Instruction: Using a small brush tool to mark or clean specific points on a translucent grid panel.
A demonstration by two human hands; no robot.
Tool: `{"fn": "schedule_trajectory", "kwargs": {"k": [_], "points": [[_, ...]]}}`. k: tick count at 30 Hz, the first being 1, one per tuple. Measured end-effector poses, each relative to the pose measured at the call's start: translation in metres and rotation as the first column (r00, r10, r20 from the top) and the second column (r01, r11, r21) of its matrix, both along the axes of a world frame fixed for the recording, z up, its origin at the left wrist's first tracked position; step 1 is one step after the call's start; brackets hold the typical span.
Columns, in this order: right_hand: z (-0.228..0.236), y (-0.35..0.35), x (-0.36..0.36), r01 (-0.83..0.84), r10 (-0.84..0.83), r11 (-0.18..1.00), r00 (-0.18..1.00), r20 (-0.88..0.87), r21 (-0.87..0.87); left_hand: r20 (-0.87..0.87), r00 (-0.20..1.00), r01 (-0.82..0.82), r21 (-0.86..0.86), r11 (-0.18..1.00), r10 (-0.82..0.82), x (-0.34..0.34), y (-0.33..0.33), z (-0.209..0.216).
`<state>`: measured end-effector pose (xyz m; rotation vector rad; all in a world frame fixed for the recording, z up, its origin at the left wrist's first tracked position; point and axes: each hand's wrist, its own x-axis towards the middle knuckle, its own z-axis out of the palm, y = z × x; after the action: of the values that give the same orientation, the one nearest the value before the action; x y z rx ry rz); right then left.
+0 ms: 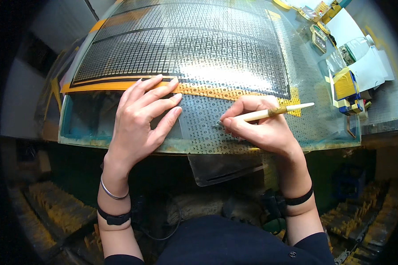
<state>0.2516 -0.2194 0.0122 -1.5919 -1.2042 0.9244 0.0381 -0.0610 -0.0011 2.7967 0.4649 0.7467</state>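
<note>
My left hand (pixel 139 117) rests with its fingers spread across the lower edge of a patterned film (pixel 146 48) and its orange border strip (pixel 101 86). Between the fingers of my right hand (pixel 263 126) is a slim pen-shaped tool (pixel 254 115) with a cream handle, slanting up to the right. Its working tip points at a clear sheet (pixel 199 115) printed with small dark marks, but the tip is too small to make out. This clear sheet partly overlaps the patterned film and lies over a glass tabletop (pixel 93 137).
At the right stand a yellow and blue box (pixel 347 86), a clear plastic bottle (pixel 358 47) and a small case (pixel 318 39), with white papers (pixel 369 68) near them. A dark clear-edged sheet (pixel 225 170) hangs below the table's front edge. Racks of yellowish sheets (pixel 59 207) stand lower left.
</note>
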Motion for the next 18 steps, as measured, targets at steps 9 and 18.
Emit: {"fn": "schedule_trajectory", "kwargs": {"k": [9,18], "points": [[0.0021,-0.0037,0.0017,-0.036,0.035,0.999,0.999,-0.017,-0.034,-0.001,1.000,-0.024,-0.026,0.999,0.024,-0.0001,-0.0009,0.0005],[0.0029,-0.0046,0.0001,-0.024,0.024,1.000,0.999,-0.043,-0.006,0.004,1.000,-0.023,-0.030,0.999,0.023,0.0008,-0.0010,0.0012]]}}
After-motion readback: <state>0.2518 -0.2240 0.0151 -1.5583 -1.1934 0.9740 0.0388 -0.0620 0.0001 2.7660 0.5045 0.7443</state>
